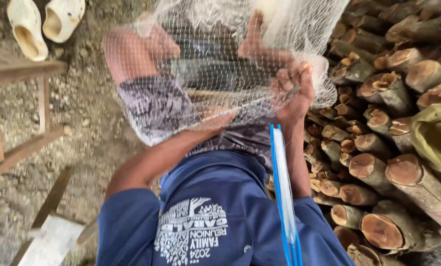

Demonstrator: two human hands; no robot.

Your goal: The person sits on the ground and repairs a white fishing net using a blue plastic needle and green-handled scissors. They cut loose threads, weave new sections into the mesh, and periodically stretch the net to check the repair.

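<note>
A fine white fishing net (205,74) is draped over my knees and patterned shorts. My right hand (294,86) is closed on a bunched fold of the net at its right side. My left hand (219,118) reaches in under the net's lower edge; the mesh veils its fingers, so its grip is unclear. A long blue netting needle wound with white line (282,187) lies along my right forearm, and its lower end runs out of the frame. My bare foot (260,44) shows through the mesh above my right hand.
Stacked cut logs (378,148) fill the right side, with a yellow-green sack (435,138) on them. A wooden bench frame (13,113) stands at the left on gravel ground. Two cream clogs (43,22) lie at the top left. A pale board (48,241) sits at the lower left.
</note>
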